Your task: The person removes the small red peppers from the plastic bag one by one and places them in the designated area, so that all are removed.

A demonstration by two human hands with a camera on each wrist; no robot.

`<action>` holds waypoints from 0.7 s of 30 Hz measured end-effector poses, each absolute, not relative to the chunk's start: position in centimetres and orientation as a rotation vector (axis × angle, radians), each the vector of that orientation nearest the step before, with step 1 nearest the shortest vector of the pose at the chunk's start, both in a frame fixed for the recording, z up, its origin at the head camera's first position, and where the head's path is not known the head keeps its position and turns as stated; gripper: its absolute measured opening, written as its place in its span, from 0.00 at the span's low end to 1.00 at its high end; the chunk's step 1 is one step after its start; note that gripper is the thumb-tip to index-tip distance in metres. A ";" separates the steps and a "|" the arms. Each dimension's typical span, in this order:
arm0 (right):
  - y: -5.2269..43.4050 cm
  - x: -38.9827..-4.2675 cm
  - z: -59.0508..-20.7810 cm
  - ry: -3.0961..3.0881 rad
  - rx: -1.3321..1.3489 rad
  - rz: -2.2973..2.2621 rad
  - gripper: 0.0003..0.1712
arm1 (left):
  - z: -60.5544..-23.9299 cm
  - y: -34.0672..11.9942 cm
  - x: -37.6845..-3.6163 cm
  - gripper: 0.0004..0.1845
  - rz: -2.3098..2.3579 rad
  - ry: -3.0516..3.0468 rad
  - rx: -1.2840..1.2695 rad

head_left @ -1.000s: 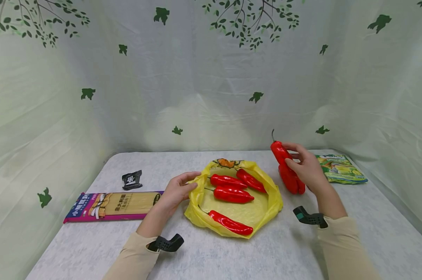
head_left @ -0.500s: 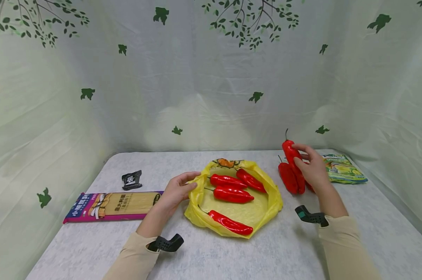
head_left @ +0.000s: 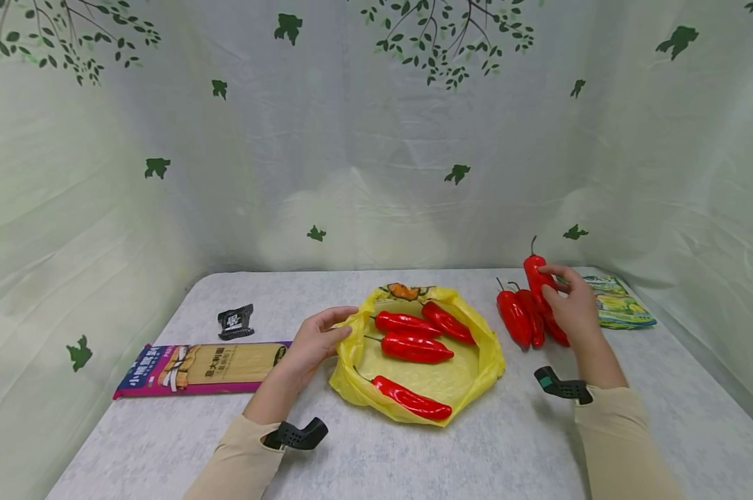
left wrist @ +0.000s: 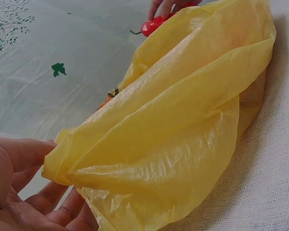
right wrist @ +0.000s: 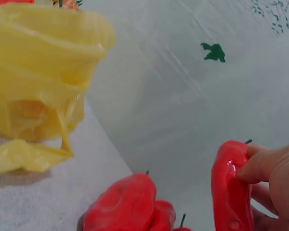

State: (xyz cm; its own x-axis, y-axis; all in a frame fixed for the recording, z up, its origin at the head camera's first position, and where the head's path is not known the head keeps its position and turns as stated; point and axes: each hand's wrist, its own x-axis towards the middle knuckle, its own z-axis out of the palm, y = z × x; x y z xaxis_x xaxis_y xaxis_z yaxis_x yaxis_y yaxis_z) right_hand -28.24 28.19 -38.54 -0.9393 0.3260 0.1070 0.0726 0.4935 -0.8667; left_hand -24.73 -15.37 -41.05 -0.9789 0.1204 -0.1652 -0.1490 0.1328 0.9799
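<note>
My left hand (head_left: pixel 311 345) pinches the left rim of a crumpled yellow plastic bag (head_left: pixel 492 361), which stands with its mouth spread wide. In the left wrist view, the thumb lies over the bag's edge (left wrist: pixel 159 144) with the fingers behind. Several glossy red chili peppers (head_left: pixel 416 348) lie inside. To the right, my right hand (head_left: pixel 576 305) grips another red chili pepper (head_left: pixel 536 274) by its upper part, stem up. This held pepper (right wrist: pixel 227 187) is upright in the right wrist view. Right beside it, more red chili peppers (head_left: pixel 512 319) lie close together on the table.
A green and yellow packet (head_left: pixel 620 303) lies at the back right, partly behind the right hand. On the left are a long noodle packet (head_left: pixel 207 368) and a small black wrapped item (head_left: pixel 235 321). A leaf-printed curtain (head_left: pixel 376 173) closes off the table's far side.
My right hand has carried the held pepper to the right and slightly down, from above the loose peppers to their right side. The left hand and bag have stayed put.
</note>
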 end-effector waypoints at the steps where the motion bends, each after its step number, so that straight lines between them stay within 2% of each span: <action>1: 28.4 -28.3 -38.7 -2.482 -0.356 1.425 0.25 | -41.0 -15.4 -24.7 0.19 1.942 2.202 -0.026; 21: 31.2 -28.8 -40.8 -2.467 -0.605 1.377 0.30 | -41.3 -15.3 -24.9 0.19 1.943 2.211 -0.039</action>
